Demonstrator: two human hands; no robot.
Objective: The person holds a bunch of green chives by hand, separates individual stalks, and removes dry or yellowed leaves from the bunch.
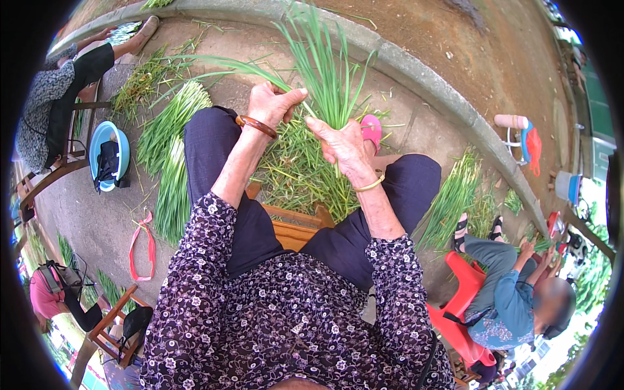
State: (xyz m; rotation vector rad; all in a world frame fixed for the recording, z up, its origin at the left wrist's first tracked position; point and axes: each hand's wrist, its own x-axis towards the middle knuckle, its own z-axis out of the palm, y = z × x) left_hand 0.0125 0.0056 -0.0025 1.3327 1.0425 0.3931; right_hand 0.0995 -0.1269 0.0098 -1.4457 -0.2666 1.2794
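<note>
My right hand (343,144) is closed around a bunch of long green garlic chives (327,80), whose leaves fan out away from me. Between the thumb and fingers of my left hand (273,103) are a few chive leaves (229,63) that bend off to the left. The two thumbs are close together but look apart. Below both hands, a loose heap of green and yellowish chive trimmings (302,170) covers the ground between my knees. Beside my left knee lie stacked chives (168,141) with their pale ends facing away from me.
A blue basin (109,156) holding a black item and a pink ribbon loop (143,248) are at left. A stone kerb (419,78) curves ahead. At right, a person (512,297) sits on a red plastic chair (460,292) near more chives (451,200). Other people sit at left.
</note>
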